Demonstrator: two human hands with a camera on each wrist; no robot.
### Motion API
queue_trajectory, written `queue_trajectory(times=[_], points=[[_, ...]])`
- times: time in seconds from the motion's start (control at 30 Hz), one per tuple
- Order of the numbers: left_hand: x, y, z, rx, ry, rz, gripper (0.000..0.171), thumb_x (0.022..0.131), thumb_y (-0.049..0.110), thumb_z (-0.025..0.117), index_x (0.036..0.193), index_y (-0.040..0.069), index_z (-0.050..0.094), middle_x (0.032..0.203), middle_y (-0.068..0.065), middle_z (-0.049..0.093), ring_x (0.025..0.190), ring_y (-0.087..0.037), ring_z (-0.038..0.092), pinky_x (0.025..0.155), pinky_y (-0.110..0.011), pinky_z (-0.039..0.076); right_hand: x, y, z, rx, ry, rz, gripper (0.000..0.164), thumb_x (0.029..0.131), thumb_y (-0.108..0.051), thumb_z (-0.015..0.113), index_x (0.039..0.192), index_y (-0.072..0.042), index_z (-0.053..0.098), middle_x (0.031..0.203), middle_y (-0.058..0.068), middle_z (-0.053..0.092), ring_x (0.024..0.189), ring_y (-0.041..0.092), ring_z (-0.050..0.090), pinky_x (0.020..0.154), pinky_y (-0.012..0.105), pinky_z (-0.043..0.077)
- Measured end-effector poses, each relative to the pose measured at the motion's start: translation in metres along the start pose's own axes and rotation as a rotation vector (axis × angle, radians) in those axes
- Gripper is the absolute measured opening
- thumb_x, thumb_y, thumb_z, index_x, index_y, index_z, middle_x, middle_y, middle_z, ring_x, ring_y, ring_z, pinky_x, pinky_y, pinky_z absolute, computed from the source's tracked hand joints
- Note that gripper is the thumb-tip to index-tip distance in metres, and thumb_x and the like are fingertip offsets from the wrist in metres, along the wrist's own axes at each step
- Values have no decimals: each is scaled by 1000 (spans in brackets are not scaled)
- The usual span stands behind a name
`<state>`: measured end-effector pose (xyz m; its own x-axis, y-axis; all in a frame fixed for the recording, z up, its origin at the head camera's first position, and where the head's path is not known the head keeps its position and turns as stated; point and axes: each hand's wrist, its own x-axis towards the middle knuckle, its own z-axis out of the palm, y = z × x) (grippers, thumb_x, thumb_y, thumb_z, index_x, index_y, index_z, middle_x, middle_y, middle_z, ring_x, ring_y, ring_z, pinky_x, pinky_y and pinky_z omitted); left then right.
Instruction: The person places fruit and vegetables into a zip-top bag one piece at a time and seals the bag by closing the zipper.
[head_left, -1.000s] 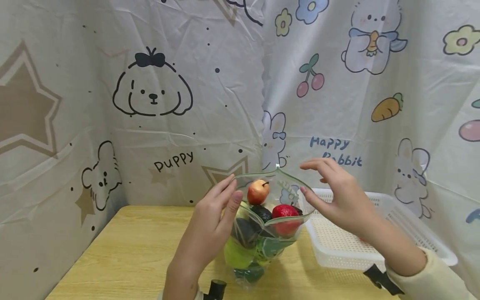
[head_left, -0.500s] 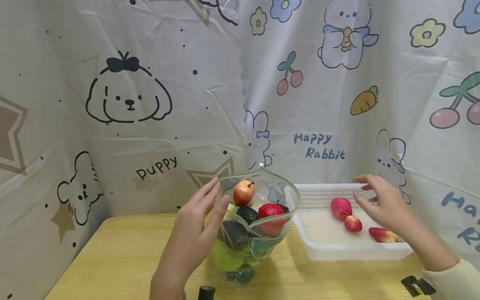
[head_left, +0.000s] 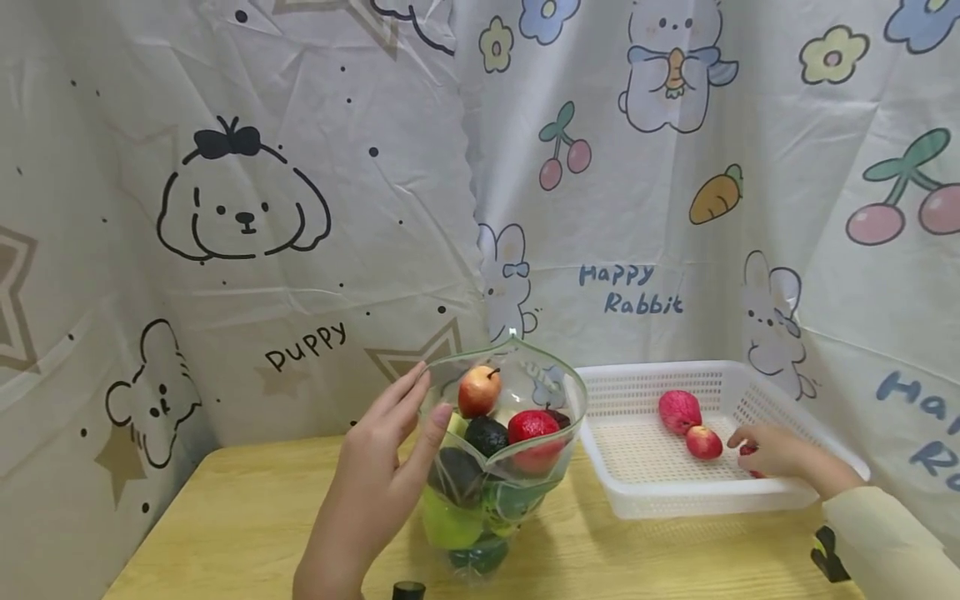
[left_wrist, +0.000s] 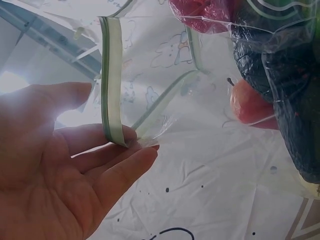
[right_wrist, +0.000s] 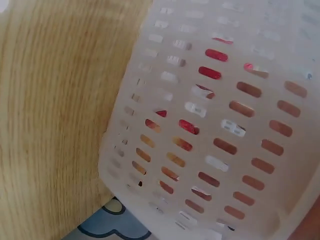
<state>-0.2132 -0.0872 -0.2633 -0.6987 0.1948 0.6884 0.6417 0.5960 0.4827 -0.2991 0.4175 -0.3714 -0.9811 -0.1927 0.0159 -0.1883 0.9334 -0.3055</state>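
A clear zip bag [head_left: 551, 468] with a green zip edge stands upright and open-mouthed on the table, full of fruit. On top show a red-yellow fruit with a stem [head_left: 480, 392], a dark bumpy avocado [head_left: 486, 437] and a shiny red fruit [head_left: 533, 428]. My left hand [head_left: 378, 462] supports the bag's left rim with extended fingers, its thumb apart from them in the left wrist view. My right hand [head_left: 780, 452] reaches into the white basket [head_left: 637, 502], its fingers bent over a red-and-yellow long fruit [right_wrist: 182, 144] that they mostly hide; whether they grip it I cannot tell.
A pink-red fruit [head_left: 680, 412] and a small round red fruit [head_left: 704, 442] lie in the basket, left of my right hand. The basket stands right of the bag on the wooden table [head_left: 247, 500]. A printed cloth [head_left: 420, 250] hangs behind.
My right hand has gone from beside the bag's mouth to the right and down into the basket. My left hand stays at the bag's rim. The head view has turned rightward.
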Motion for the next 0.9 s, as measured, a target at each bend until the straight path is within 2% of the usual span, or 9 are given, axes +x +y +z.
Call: queue_trajectory(times=[0.1, 0.23, 0.47, 0.57, 0.73, 0.9], points=[[-1, -1, 1, -3, 11, 9, 53, 96, 39, 46, 132, 1, 50, 144, -11, 46, 128, -22, 44, 87, -40, 56, 0, 0, 0, 6, -54, 16, 34, 72, -7, 66, 103, 5, 63, 83, 12, 62, 74, 22, 52, 65, 40, 50], [0, -2, 0, 6, 15, 17, 53, 96, 40, 47, 132, 2, 50, 143, -10, 47, 127, -22, 46, 86, -40, 56, 3, -5, 0, -10, -87, 18, 39, 68, -8, 68, 105, 3, 63, 78, 7, 58, 72, 19, 48, 63, 35, 43], [2, 0, -2, 14, 2, 11, 54, 95, 42, 47, 133, 3, 50, 143, -9, 48, 125, -22, 47, 88, -41, 56, 6, -13, 1, 26, -172, 76, 43, 68, -14, 70, 109, -3, 63, 96, 14, 60, 87, 29, 50, 78, 48, 44], [1, 0, -2, 15, -7, 1, 55, 95, 43, 47, 133, 4, 50, 143, -9, 48, 125, -21, 47, 88, -41, 56, 7, -14, 4, 49, -194, 79, 44, 68, -13, 71, 110, -4, 62, 97, 13, 59, 89, 29, 49, 79, 49, 44], [0, 0, -2, 20, -20, -12, 56, 94, 44, 47, 134, 5, 50, 143, -8, 47, 124, -21, 48, 88, -41, 56, 11, -15, 8, 28, -176, 65, 44, 65, -9, 71, 107, -2, 61, 90, 9, 58, 84, 25, 49, 75, 44, 46], [0, -1, -1, 17, -25, -17, 56, 94, 44, 48, 133, 4, 50, 143, -8, 47, 124, -21, 48, 88, -41, 56, 13, -16, 11, -10, -54, 59, 57, 60, -16, 79, 108, 4, 55, 95, 16, 61, 85, 28, 55, 77, 51, 53]])
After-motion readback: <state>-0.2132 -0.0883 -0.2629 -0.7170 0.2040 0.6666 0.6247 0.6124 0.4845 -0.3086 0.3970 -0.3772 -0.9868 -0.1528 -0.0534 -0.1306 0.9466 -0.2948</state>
